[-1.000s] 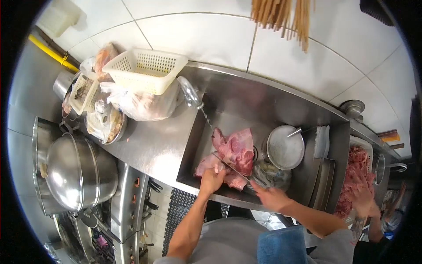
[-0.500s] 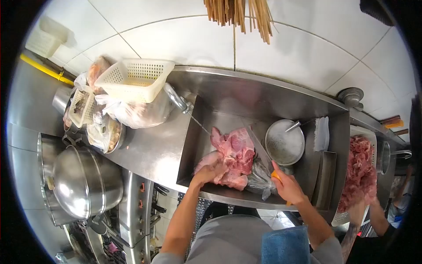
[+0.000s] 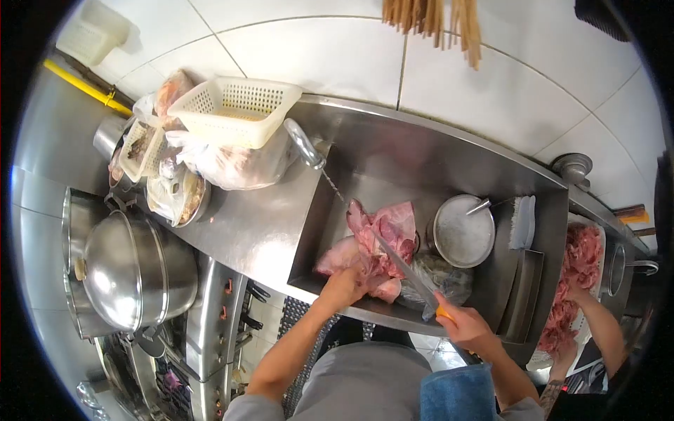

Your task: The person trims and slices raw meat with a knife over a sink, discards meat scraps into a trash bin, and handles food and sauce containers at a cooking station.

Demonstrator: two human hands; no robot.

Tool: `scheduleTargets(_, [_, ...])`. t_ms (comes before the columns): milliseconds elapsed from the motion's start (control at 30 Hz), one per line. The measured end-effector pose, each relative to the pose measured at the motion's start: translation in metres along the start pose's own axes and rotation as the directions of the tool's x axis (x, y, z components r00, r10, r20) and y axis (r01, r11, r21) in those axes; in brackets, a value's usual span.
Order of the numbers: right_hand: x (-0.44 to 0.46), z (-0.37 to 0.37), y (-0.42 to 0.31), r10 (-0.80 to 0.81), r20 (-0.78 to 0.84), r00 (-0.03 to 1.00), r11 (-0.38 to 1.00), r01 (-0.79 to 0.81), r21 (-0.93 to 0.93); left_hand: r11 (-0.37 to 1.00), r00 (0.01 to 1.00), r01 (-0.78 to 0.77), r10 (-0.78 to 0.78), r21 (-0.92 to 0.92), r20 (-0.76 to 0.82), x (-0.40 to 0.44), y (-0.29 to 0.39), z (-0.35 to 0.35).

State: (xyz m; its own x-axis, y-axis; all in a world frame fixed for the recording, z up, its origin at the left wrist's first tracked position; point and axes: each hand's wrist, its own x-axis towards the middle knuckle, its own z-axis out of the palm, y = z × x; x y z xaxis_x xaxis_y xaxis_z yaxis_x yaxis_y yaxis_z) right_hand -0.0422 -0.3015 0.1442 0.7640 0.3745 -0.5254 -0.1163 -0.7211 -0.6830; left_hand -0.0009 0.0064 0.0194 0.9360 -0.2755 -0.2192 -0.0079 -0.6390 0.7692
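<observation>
My left hand (image 3: 342, 288) is closed on the near left part of a large piece of raw meat (image 3: 394, 228) in the steel sink (image 3: 435, 168). My right hand (image 3: 465, 328) grips a knife (image 3: 407, 268) by its orange handle. The long blade slants up and left, with its tip over or against the middle of the meat; whether it has cut in cannot be seen. Right of the meat lies a clear plastic bag (image 3: 449, 281), close to the blade. A thin stream of water runs from the faucet (image 3: 305, 144) down by the meat.
A round pot (image 3: 463, 231) of cloudy, foamy liquid and a white brush (image 3: 521, 223) are in the sink. Bagged food (image 3: 235, 165) and a white basket (image 3: 235, 112) crowd the left counter. At right, another person's hands (image 3: 583, 302) work in a tray of meat (image 3: 579, 256).
The knife has come from beside the meat to over it, its blade now lying flatter. My left hand has shifted along the meat, its fingers more curled. The whole view has moved slightly.
</observation>
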Motion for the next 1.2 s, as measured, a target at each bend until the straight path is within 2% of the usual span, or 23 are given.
scheduleTargets(67, [0.0, -0.001, 0.001, -0.078, 0.042, 0.996, 0.997, 0.078, -0.006, 0.99, 0.993, 0.117, -0.115, 0.085, -0.023, -0.005, 0.014, 0.001])
scheduleTargets(167, [0.005, -0.005, -0.003, -0.079, 0.112, 0.991, 0.996, 0.084, -0.038, 0.982, 0.996, 0.077, -0.068, 0.173, -0.06, -0.007, 0.009, 0.01])
scheduleTargets(267, [0.024, 0.002, -0.003, -0.011, 0.226, 0.974, 0.999, 0.022, -0.046, 0.985, 0.993, 0.087, -0.073, 0.152, -0.098, -0.01, 0.018, 0.004])
scheduleTargets(367, [0.059, 0.016, -0.02, -0.101, 0.21, 0.972, 0.992, 0.115, -0.055, 0.984, 0.984, 0.169, -0.164, 0.063, -0.065, -0.009, 0.02, 0.004])
scheduleTargets(467, [0.079, 0.022, -0.034, -0.057, 0.249, 0.967, 0.981, 0.101, -0.166, 0.987, 0.978, 0.158, -0.16, -0.028, -0.135, -0.008, 0.012, 0.004])
scheduleTargets(567, [0.04, 0.009, 0.018, -0.239, 0.189, 0.952, 0.971, 0.235, 0.044, 0.978, 0.965, 0.193, -0.204, -0.082, -0.166, -0.008, 0.019, -0.001])
scheduleTargets(667, [0.043, 0.002, -0.011, -0.015, 0.293, 0.956, 0.997, 0.037, -0.072, 0.995, 0.978, 0.069, -0.081, -0.068, -0.191, -0.009, 0.01, 0.003])
scheduleTargets(767, [0.099, 0.044, -0.016, -0.195, 0.133, 0.972, 0.971, 0.211, -0.112, 0.995, 0.979, 0.03, -0.048, -0.095, -0.199, -0.01, 0.013, 0.001])
scheduleTargets(867, [0.092, 0.034, -0.02, -0.154, 0.169, 0.974, 0.986, 0.162, -0.034, 0.973, 0.962, 0.102, -0.15, -0.205, -0.23, -0.008, 0.023, -0.008])
scheduleTargets(967, [0.042, 0.01, 0.007, -0.132, 0.237, 0.962, 0.991, 0.132, 0.019, 0.966, 0.939, 0.091, -0.165, -0.242, -0.302, -0.006, 0.016, 0.0])
scheduleTargets(1067, [0.061, 0.026, -0.007, -0.127, 0.224, 0.966, 0.987, 0.099, 0.129, 0.97, 0.936, 0.011, -0.095, -0.242, -0.338, -0.007, 0.013, 0.003])
scheduleTargets(1100, [0.081, 0.038, -0.015, -0.197, 0.165, 0.966, 0.974, 0.174, 0.143, 0.974, 0.933, 0.019, -0.099, -0.226, -0.346, -0.006, 0.015, 0.001])
scheduleTargets(1200, [0.111, 0.047, -0.049, 0.095, 0.32, 0.942, 0.946, -0.186, 0.267, 0.973, 0.914, 0.076, -0.155, -0.217, -0.374, -0.01, 0.019, -0.001])
